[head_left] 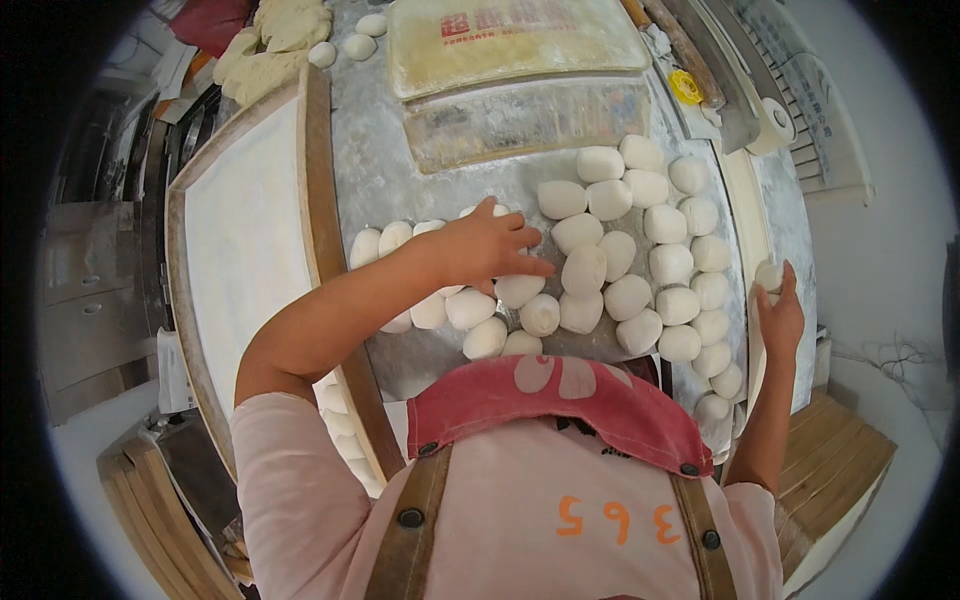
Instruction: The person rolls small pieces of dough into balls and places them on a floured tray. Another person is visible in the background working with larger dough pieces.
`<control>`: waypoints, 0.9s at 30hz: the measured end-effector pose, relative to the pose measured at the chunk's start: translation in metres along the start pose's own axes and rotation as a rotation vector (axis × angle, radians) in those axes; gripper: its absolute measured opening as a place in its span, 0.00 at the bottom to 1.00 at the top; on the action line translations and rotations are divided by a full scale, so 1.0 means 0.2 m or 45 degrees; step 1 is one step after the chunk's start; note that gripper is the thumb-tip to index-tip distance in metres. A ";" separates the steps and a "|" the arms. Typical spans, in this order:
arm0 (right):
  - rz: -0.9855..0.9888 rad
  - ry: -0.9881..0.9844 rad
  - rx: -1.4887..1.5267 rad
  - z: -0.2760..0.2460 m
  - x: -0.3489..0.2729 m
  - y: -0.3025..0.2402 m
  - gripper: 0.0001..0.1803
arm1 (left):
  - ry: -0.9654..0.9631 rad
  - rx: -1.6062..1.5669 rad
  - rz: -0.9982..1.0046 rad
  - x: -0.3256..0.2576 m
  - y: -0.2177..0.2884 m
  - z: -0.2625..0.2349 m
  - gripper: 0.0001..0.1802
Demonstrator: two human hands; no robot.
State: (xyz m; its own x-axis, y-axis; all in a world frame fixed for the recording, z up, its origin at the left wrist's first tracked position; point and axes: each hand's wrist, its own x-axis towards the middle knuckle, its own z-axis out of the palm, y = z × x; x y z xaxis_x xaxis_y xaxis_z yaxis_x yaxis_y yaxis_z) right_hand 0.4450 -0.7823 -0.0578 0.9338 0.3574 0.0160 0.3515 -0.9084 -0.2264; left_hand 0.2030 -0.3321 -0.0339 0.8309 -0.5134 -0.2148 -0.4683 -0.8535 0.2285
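Note:
My left hand [487,248] is over a cluster of white dough balls [469,309], its fingers spread and touching or just above them. The palm and fingers hide some of the balls underneath. At the far right, my right hand [783,318] grips a small dough ball [768,276] between thumb and fingers, over a pale strip along the metal worktop's edge. Between my hands lie many more smooth, rounded dough balls [628,297], some touching and some stacked close in rows.
A floured wooden-framed tray [240,210] leans at left; rows of white pieces show below it. A lidded translucent box [525,120] stands at the back of the metal table [370,130]. Loose dough [290,30] lies at the far left, a rolling pin [690,50] at the far right.

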 end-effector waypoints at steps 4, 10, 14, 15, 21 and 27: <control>0.088 -0.034 -0.034 0.04 0.06 0.02 0.33 | 0.008 -0.106 -0.002 -0.01 -0.03 0.02 0.39; -0.046 -0.009 0.074 -0.07 0.12 -0.23 0.28 | 0.285 -0.564 -0.178 -0.01 -0.16 0.03 0.38; -0.378 0.122 0.264 -0.14 0.09 -0.65 0.26 | 0.628 -0.976 -0.378 -0.02 -0.25 0.11 0.36; -0.496 0.150 0.325 -0.14 0.07 -0.77 0.26 | 0.691 -1.069 -0.472 -0.05 -0.25 0.11 0.35; -0.805 -0.410 0.881 0.04 -0.12 -1.39 0.26 | 1.224 -2.496 -0.430 -0.20 -0.10 0.03 0.32; -1.011 -0.430 0.232 0.20 -0.18 -1.52 0.24 | 1.429 -2.372 -0.246 -0.70 -0.04 -0.13 0.33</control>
State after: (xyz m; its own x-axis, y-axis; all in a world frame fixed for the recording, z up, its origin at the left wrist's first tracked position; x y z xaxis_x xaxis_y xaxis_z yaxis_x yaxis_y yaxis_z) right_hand 0.3014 -0.5115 -0.0284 0.3385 0.9398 -0.0478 0.8455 -0.3260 -0.4228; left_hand 0.0974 -0.2511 0.0190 0.9230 0.3846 -0.0109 -0.2077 0.5218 0.8274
